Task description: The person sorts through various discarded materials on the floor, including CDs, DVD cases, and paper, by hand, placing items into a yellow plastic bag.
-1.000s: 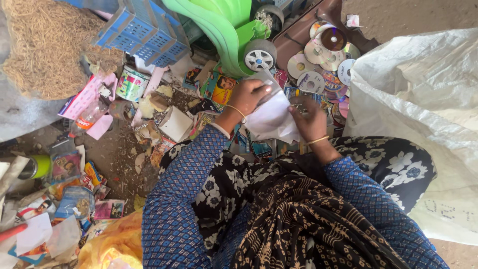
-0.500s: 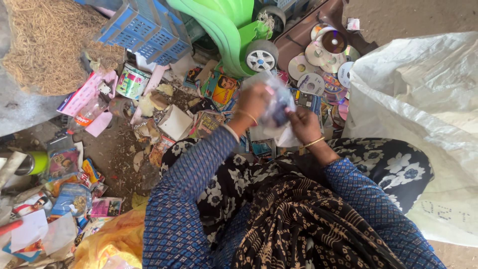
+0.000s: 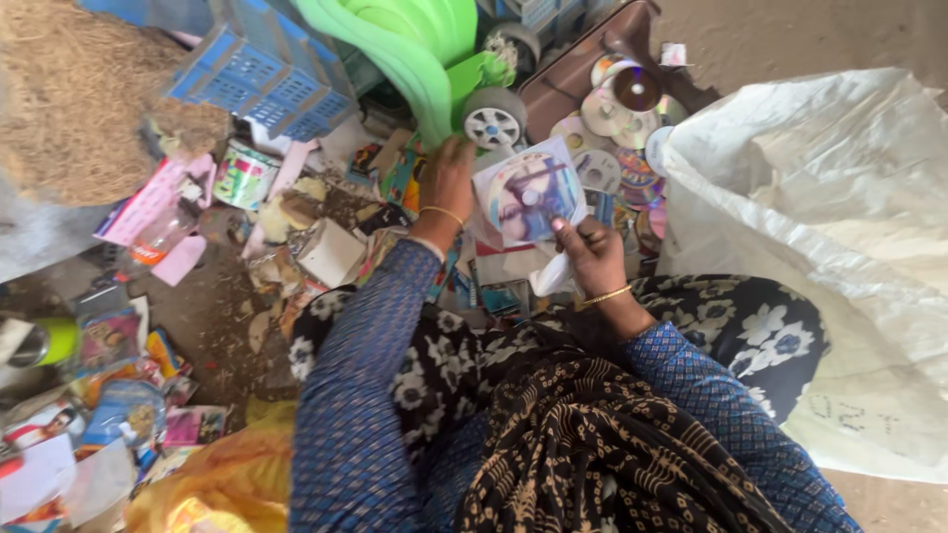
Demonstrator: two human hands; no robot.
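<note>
Dirt floor [image 3: 212, 326] strewn with scrap paper. Right hand [image 3: 591, 252] pinches sleeved disc [image 3: 528, 192], held above loose disc pile [image 3: 622, 118]. Left hand [image 3: 446, 178] reaches into litter, grip unclear. Sorting step; next likely needs steady pinch.

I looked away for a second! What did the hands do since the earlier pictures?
The right hand now holds up a shiny round disc in a clear plastic sleeve, which before was bunched between both hands. The left hand let go and reached toward the litter. The white woven sack stayed put.
</note>
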